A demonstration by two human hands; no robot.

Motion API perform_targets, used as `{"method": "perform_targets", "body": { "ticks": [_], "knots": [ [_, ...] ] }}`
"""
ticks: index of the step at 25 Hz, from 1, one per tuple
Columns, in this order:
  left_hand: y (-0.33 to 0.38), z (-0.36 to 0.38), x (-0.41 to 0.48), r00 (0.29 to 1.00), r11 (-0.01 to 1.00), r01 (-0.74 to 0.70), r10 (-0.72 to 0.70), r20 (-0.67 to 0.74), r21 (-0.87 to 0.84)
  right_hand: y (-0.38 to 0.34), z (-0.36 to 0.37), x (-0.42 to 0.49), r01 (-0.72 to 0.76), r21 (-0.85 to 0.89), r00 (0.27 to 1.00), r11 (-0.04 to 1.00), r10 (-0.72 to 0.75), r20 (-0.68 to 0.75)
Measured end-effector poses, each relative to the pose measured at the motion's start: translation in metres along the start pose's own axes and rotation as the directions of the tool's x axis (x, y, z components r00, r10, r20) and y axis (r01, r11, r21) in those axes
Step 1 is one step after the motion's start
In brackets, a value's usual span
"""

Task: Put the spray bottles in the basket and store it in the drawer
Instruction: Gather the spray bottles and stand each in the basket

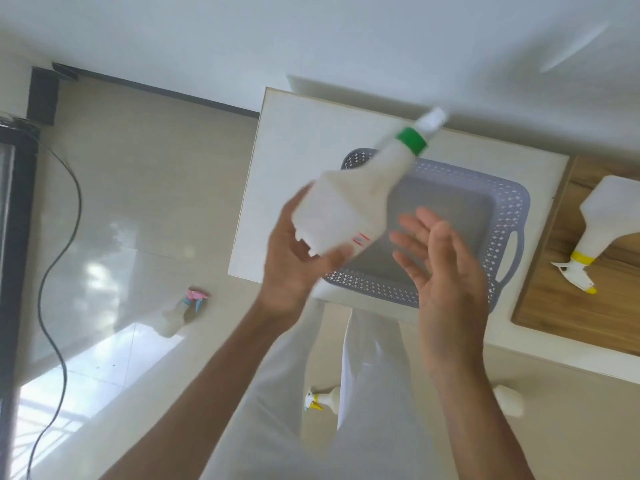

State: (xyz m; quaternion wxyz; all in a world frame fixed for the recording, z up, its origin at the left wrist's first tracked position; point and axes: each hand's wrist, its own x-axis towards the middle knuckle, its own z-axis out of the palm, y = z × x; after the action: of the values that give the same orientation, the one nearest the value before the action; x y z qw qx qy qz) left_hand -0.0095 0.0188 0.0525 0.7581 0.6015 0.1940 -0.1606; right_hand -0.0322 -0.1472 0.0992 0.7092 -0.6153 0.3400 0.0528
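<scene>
Head view: left hand (294,261) fingers grasp white plastic green-collared spray bottle (346,209), tilted over lilac perforated plastic basket (491,192), likely to drop in; right hand (443,271) fingers released, over basket too.

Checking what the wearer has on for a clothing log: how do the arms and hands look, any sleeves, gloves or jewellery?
Both forearms are bare to the frame's edge, and no sleeve shows. The left hand and right hand are ungloved. No watch, bracelet or ring shows, though the picture is somewhat blurred.
</scene>
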Motion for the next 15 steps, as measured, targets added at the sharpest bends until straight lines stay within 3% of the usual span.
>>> {"method": "perform_targets", "body": {
  "ticks": [3, 7, 10, 15],
  "knots": [
    [-0.026, 0.018, -0.002, 0.982, 0.943, -0.171, 0.142, 0.121, 0.286, -0.014, -0.004, 0.022, 0.018, -0.097, 0.999, 0.995, -0.014, 0.046],
    [-0.053, 0.030, 0.017, 0.929, 0.736, -0.367, 0.317, 0.189, 0.569, -0.006, -0.012, 0.050, 0.061, -0.184, 0.997, 0.981, -0.070, -0.042],
    [-0.062, 0.042, 0.031, 0.932, 0.616, -0.344, 0.316, 0.178, 0.709, 0.012, -0.010, 0.065, 0.179, -0.326, 0.979, 0.928, -0.200, -0.035],
    [-0.077, 0.060, 0.057, 0.957, 0.606, -0.208, 0.289, 0.031, 0.768, 0.045, 0.007, 0.076, 0.325, -0.467, 0.927, 0.823, -0.374, -0.014]
  ]
}}
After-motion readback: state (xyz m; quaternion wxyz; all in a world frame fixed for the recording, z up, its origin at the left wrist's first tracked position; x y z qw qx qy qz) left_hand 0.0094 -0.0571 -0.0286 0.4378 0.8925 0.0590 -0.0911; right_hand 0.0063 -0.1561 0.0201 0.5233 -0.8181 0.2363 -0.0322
